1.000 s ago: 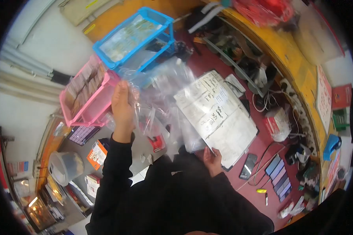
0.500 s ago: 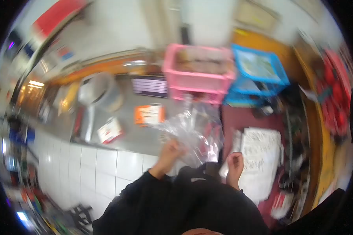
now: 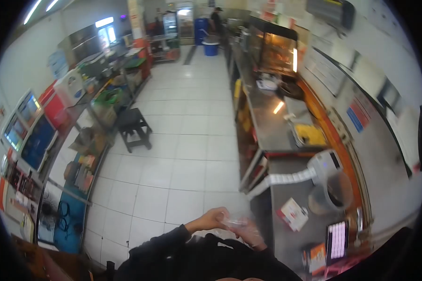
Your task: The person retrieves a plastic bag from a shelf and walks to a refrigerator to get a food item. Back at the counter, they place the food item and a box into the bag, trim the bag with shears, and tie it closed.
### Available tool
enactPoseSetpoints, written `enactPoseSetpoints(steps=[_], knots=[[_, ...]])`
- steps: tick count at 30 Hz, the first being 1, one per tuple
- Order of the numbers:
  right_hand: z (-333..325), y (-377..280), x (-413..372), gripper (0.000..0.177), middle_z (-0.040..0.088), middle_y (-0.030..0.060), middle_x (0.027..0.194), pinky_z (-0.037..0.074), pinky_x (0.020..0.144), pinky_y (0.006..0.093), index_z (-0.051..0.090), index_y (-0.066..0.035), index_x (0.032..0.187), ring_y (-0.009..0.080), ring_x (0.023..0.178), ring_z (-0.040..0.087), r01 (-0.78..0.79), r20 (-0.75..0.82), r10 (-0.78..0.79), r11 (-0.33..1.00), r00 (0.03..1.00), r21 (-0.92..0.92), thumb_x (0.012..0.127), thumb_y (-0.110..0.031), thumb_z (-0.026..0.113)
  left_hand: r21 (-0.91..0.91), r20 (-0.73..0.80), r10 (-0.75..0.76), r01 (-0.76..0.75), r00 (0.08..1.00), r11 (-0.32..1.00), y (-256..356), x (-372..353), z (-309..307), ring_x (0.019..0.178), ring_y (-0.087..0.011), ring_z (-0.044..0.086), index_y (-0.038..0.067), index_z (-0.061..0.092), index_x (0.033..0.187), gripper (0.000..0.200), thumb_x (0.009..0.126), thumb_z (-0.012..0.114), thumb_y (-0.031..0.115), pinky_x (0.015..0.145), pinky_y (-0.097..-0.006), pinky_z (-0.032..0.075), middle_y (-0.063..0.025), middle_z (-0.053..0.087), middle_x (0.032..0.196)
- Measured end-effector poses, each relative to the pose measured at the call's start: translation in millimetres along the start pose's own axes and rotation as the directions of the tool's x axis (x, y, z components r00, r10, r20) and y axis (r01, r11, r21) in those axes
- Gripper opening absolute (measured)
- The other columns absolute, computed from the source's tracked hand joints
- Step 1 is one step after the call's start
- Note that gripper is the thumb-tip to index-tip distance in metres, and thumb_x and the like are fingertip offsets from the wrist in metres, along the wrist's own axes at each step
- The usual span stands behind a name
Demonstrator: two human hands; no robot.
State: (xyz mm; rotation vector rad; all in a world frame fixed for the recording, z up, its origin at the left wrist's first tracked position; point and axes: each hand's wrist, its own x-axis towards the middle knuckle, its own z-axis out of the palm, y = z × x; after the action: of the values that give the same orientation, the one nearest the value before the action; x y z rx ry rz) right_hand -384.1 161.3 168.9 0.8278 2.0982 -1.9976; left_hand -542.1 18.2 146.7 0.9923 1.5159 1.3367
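Close in front of my body, both hands are together on a clear plastic bag (image 3: 237, 222). My left hand (image 3: 214, 218) has its fingers closed on the bag's gathered part. My right hand (image 3: 247, 233) is right beside it, wrapped in or gripping the same see-through film, partly seen through it. What the bag contains, if anything, cannot be made out. To the right of my hands is a metal counter (image 3: 282, 189), with a white and red card or packet (image 3: 293, 214) and an orange and white box (image 3: 315, 258) on it.
A printer (image 3: 324, 164) with a long paper strip, a clear tub (image 3: 335, 192) and a tablet (image 3: 336, 240) are on the counter. A yellow-filled tray (image 3: 309, 135) and heated display case (image 3: 274, 47) lie beyond. A black stool (image 3: 133, 126) stands left; a person (image 3: 215, 21) is far back.
My view has swung left from the counter and baskets to the aisle. My right hand, earlier apart from the bag, has come to it beside my left hand; the bag now looks bunched up.
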Motion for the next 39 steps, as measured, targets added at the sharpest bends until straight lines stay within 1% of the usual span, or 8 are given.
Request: enactPoseSetpoints(steps=[1, 5, 11, 20, 23, 25, 30, 39], knots=[[-5.3, 34.6, 41.5, 0.007, 0.06, 0.0029, 0.069, 0.044, 0.052, 0.0279, 0.06, -0.003, 0.082, 0.0123, 0.057, 0.056, 0.429, -0.073, -0.488, 0.822, 0.87, -0.375, 0.077, 0.001, 0.059, 0.045, -0.163, 0.009, -0.001, 0.987, 0.999, -14.6, 0.6, -29.6, 0.068, -0.0023, 0.044, 0.009, 0.053, 0.092, 0.029, 0.073, 0.068, -0.007, 0.059, -0.0199, 0.038, 0.0053, 0.046, 0.072], [-58.0, 24.6, 128.6, 0.01, 0.055, 0.0021, 0.059, 0.048, 0.047, 0.0265, 0.057, -0.004, 0.071, 0.0101, 0.054, 0.056, 0.311, -0.317, -0.292, 0.95, 0.902, 0.01, 0.079, 0.002, 0.054, -0.064, -0.675, -0.125, 0.112, 0.728, 0.992, -84.8, 34.9, -147.4, 0.064, -0.0084, 0.055, 0.008, 0.06, 0.103, 0.019, 0.084, 0.061, 0.006, 0.055, -0.0224, 0.045, -0.0017, 0.062, 0.077], [-84.3, -35.0, 278.6, 0.034, 0.061, 0.0081, 0.092, 0.054, 0.058, 0.0295, 0.052, -0.006, 0.113, 0.0164, 0.071, 0.062, 0.054, -0.084, -0.033, 0.962, 0.996, 0.267, 0.086, -0.022, 0.065, -0.142, -0.491, 0.03, -0.114, 0.87, 0.983, -124.8, 194.0, -190.8, 0.08, -0.008, 0.056, 0.009, 0.06, 0.109, 0.022, 0.093, 0.055, 0.024, 0.067, -0.0246, 0.045, -0.0006, 0.064, 0.088], [-48.7, -212.5, 590.2, 0.035, 0.059, 0.0034, 0.076, 0.043, 0.046, 0.0238, 0.053, -0.004, 0.098, 0.0118, 0.057, 0.054, 0.199, 0.227, -0.241, 0.961, 0.944, 0.193, 0.073, -0.005, 0.077, -0.426, -0.382, -0.342, 0.165, 0.859, 0.89, -45.6, 350.4, -402.1, 0.056, -0.0052, 0.036, 0.014, 0.039, 0.062, 0.034, 0.076, 0.068, 0.006, 0.048, -0.0258, 0.028, 0.0074, 0.039, 0.06], [-10.7, -301.2, 678.2, 0.04, 0.058, 0.0053, 0.079, 0.044, 0.049, 0.025, 0.053, -0.005, 0.102, 0.0111, 0.059, 0.054, 0.343, 0.321, -0.281, 0.927, 0.905, -0.155, 0.072, -0.011, 0.079, 0.22, -0.766, 0.183, -0.016, 0.616, 0.975, -74.3, 366.9, -494.8, 0.061, -0.0086, 0.047, 0.004, 0.05, 0.067, 0.012, 0.073, 0.058, -0.003, 0.055, -0.0265, 0.04, -0.002, 0.052, 0.06], [23.1, -340.3, 752.7, 0.049, 0.057, 0.0067, 0.077, 0.05, 0.06, 0.0286, 0.052, -0.003, 0.109, 0.0146, 0.072, 0.059, 0.844, 0.432, -0.726, 0.475, 0.535, -0.247, 0.072, -0.018, 0.081, 0.117, -0.929, 0.064, 0.127, 0.364, 0.985, -56.9, 368.8, -544.2, 0.064, -0.0109, 0.053, 0.004, 0.058, 0.072, 0.01, 0.075, 0.053, -0.004, 0.059, -0.0284, 0.045, -0.0063, 0.058, 0.065], [107.2, -431.5, 919.5, 0.064, 0.059, 0.0115, 0.095, 0.052, 0.068, 0.0294, 0.046, -0.005, 0.123, 0.0161, 0.081, 0.062, 0.749, 0.662, -0.463, 0.621, 0.589, -0.232, 0.071, -0.018, 0.081, -0.079, -0.985, -0.075, 0.019, -0.153, 0.997, -129.5, 405.8, -692.3, 0.076, -0.0186, 0.061, 0.005, 0.049, 0.106, 0.026, 0.082, 0.058, 0.004, 0.063, -0.0325, 0.049, -0.0112, 0.058, 0.086], [49.9, -567.3, 1176.4, 0.076, 0.056, 0.0087, 0.097, 0.052, 0.069, 0.0295, 0.036, -0.008, 0.132, 0.016, 0.088, 0.059, 0.39, 0.709, -0.268, 0.921, 0.652, -0.01, 0.069, -0.001, 0.076, -0.036, -0.956, 0.0, -0.119, 0.292, 0.992, -112.5, 633.5, -927.4, 0.099, -0.0235, 0.06, 0.009, 0.048, 0.117, 0.027, 0.09, 0.048, 0.007, 0.085, -0.0359, 0.046, -0.015, 0.061, 0.103]])
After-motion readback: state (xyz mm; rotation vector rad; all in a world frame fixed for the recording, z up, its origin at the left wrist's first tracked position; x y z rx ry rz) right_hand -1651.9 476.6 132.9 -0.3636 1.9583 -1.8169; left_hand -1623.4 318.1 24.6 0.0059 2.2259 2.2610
